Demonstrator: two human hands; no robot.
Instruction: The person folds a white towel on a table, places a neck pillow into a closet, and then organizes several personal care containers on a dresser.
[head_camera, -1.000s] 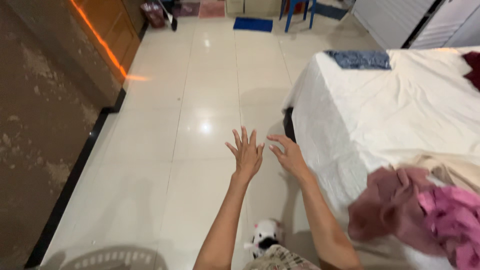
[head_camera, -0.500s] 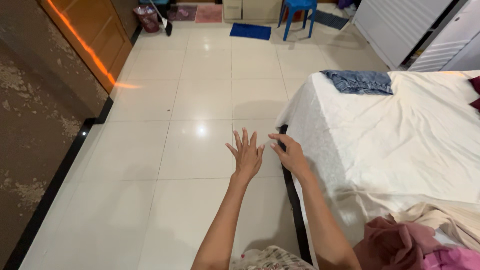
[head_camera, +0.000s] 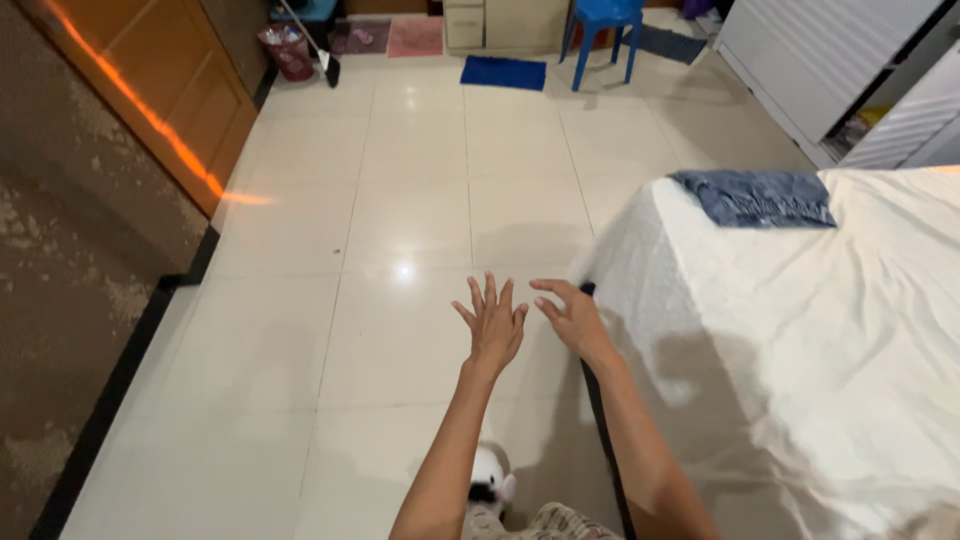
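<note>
The white bedsheet (head_camera: 800, 330) drapes over the bed on the person's right, its near corner hanging down toward the floor just beside the right hand (head_camera: 570, 318). The draped edge runs from that corner away toward the far wall and back toward the person, so the cloth lies to the right of both hands, and the right hand is clearly the nearer of the two. That hand is spread loosely, fingers (head_camera: 548, 288) a little curled and gripping nothing; whether they brush the sheet's corner cannot be told. The left hand (head_camera: 492, 325) hovers over the pale tiled floor (head_camera: 400, 200), palm down, fingers fanned wide and holding nothing, well clear of the cloth. A folded blue denim garment (head_camera: 760, 198) lies on the far part of the bed, well apart from both hands
</note>
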